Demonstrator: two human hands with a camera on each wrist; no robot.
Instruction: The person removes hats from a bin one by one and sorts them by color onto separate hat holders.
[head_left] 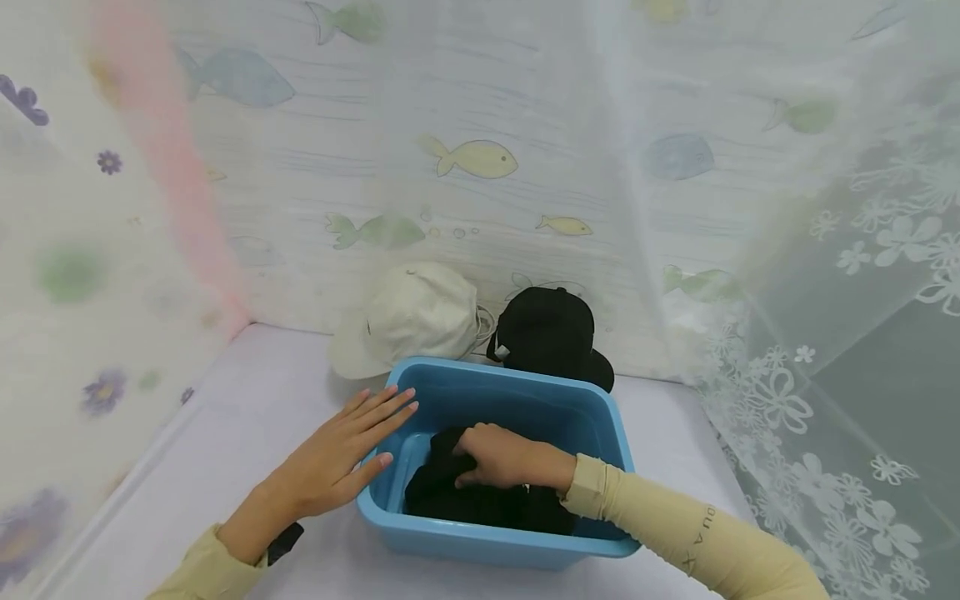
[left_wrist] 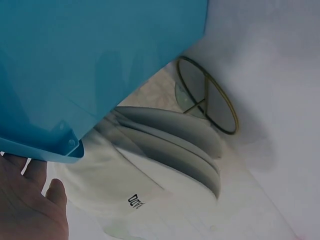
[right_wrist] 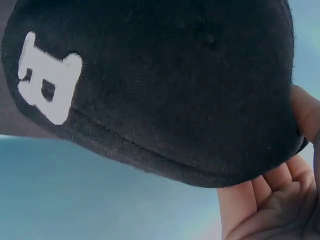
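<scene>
Inside the blue plastic tub, my right hand grips a black cap by its edge. In the right wrist view that cap fills most of the picture, with a white letter patch on its front and my thumb and fingers at its right edge. My left hand lies at the tub's left side, its fingers extended over the rim. Seen from the left wrist, the fingers touch the tub's rim. The tub walls partly hide the gripped cap's lower side.
Behind the tub sit stacked off-white caps, with several brims visible in the left wrist view, and another black cap. A thin metal ring frame stands near the brims. Sheer printed curtains surround the white surface.
</scene>
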